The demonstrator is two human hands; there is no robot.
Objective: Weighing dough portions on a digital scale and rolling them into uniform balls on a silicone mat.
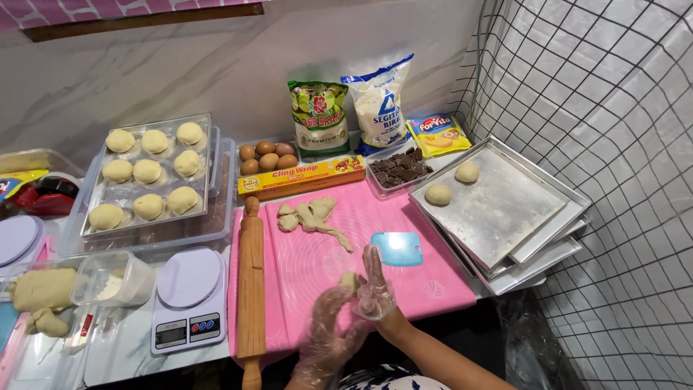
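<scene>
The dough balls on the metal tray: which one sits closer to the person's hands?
The front dough ball, near the metal tray's left edge, sits closer to the gloved hands. The other ball lies farther back, toward the wall.

A wooden rolling pin (251,285) lies beside a white kitchen scale (189,300), with brown eggs (267,157) behind.
</scene>
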